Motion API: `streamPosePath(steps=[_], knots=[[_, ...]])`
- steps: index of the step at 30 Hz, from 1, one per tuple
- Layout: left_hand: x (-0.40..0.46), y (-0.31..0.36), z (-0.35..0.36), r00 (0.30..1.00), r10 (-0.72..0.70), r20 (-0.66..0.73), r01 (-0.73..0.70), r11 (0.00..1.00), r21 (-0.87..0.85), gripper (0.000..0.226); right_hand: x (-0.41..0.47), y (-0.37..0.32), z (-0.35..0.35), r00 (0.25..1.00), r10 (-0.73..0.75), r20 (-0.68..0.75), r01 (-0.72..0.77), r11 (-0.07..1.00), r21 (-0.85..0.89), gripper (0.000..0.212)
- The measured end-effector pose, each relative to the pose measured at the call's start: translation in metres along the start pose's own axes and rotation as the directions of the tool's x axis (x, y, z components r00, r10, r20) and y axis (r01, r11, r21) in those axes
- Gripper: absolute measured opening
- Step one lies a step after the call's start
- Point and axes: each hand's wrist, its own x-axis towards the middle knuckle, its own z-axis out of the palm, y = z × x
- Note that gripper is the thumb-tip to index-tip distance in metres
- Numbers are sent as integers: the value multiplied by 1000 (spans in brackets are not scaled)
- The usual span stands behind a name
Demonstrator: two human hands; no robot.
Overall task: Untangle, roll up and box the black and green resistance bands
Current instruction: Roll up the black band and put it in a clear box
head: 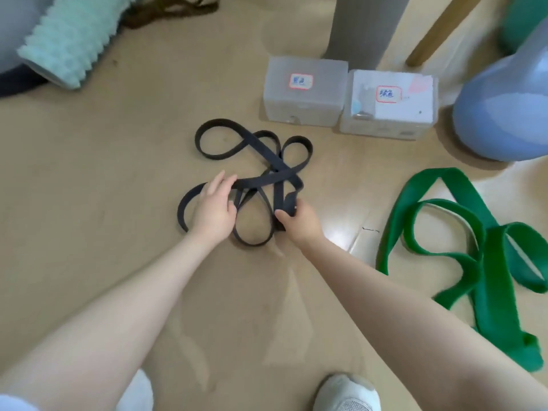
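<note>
**A:** Head view, then — where's the black band?

**B:** The black resistance band (261, 161) lies tangled on the wooden floor (89, 203), just above the middle of the picture. Its loops cross one another, one big loop out at ten o'clock from the knot, a smaller one at one o'clock, and more loops at six and eight.

**A:** And the hands?

**B:** The left hand (215, 209) lies over the loop at eight o'clock, fingers fairly straight and together, tips touching the strap that runs across the tangle. The right hand (299, 219) is at five o'clock from the knot — its fingers and thumb are curled round a folded bit of the black strap, pinching it.

**A:** The green one?

**B:** The green resistance band (462, 232) lies well apart, at three to four o'clock from the black one, wide and loosely looped on the floor. No hand touches it.

**A:** Boxes?

**B:** Two translucent boxes sit side by side, touching, at one o'clock from the tangle: the left box (305, 93) and the right box (388, 105), each with a red-edged label; the writing is too blurred to read.

**A:** Anything else?

**B:** A blue ball (504, 120) at three o'clock from the boxes, a ridged mint-green roller (68, 43) at the far upper left, and a white shoe (347, 393) at the bottom edge.
</note>
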Motion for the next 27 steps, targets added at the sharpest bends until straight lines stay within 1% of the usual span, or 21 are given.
streamPosePath(steps=[2, 3, 4, 6, 8, 10, 12, 15, 17, 18, 19, 20, 21, 23, 24, 25, 27], knots=[[11, -16, -3, 1000, -16, 16, 15, 997, 71, 54, 4, -5, 10, 998, 53, -46, -47, 991, 128, 42], [17, -21, -3, 999, -26, 38, 22, 994, 102, 55, 3, -8, 12, 996, 69, -54, -60, 986, 157, 41], [23, -25, -1, 997, -30, 66, 21, 991, 131, 55, 2, -10, 12, 996, 67, -67, -57, 989, 138, 41], [31, -27, 4, 991, -30, 130, 6, 983, 184, 55, -3, -8, 6, 994, 18, -111, -14, 999, 40, 38], [35, -23, 9, 987, -31, 158, -5, 975, 224, 53, -9, -2, -6, 988, -21, -151, 15, 999, -45, 31], [35, -19, 12, 991, -4, 135, -35, 960, 279, 48, -16, 10, -20, 987, -13, -159, -14, 985, -170, 25], [36, -18, 14, 989, 58, 134, -98, 944, 315, 33, -22, 23, -34, 993, 18, -118, -56, 941, -335, 21], [36, -18, 14, 982, 81, 169, -118, 968, 220, 14, -36, 37, -47, 992, 120, -26, -117, 859, -499, 19], [35, -20, 13, 980, 75, 186, -105, 982, 158, 10, -44, 42, -44, 983, 182, -15, -161, 826, -540, 18], [33, -21, 11, 978, 77, 195, -107, 984, 145, 9, -48, 42, -40, 979, 202, -25, -184, 827, -531, 18], [31, -22, 10, 974, 81, 209, -112, 984, 139, 13, -50, 42, -35, 974, 223, -36, -210, 835, -508, 18], [28, -25, 9, 969, 87, 233, -123, 981, 148, 23, -54, 41, -28, 966, 253, -57, -250, 852, -460, 19], [25, -27, 10, 961, 96, 261, -146, 973, 180, 35, -58, 41, -21, 955, 288, -73, -294, 878, -377, 21], [19, -31, 15, 950, 119, 288, -213, 922, 322, 46, -67, 45, -4, 922, 384, -51, -387, 916, -100, 23], [17, -31, 19, 951, 133, 278, -236, 894, 381, 46, -73, 48, 6, 904, 426, -34, -425, 905, 24, 20], [15, -32, 22, 956, 151, 252, -248, 874, 418, 44, -78, 51, 15, 896, 443, -35, -438, 894, 90, 17], [12, -36, 29, 964, 191, 183, -254, 860, 443, 37, -81, 58, 28, 900, 427, -84, -420, 903, 88, 15]])
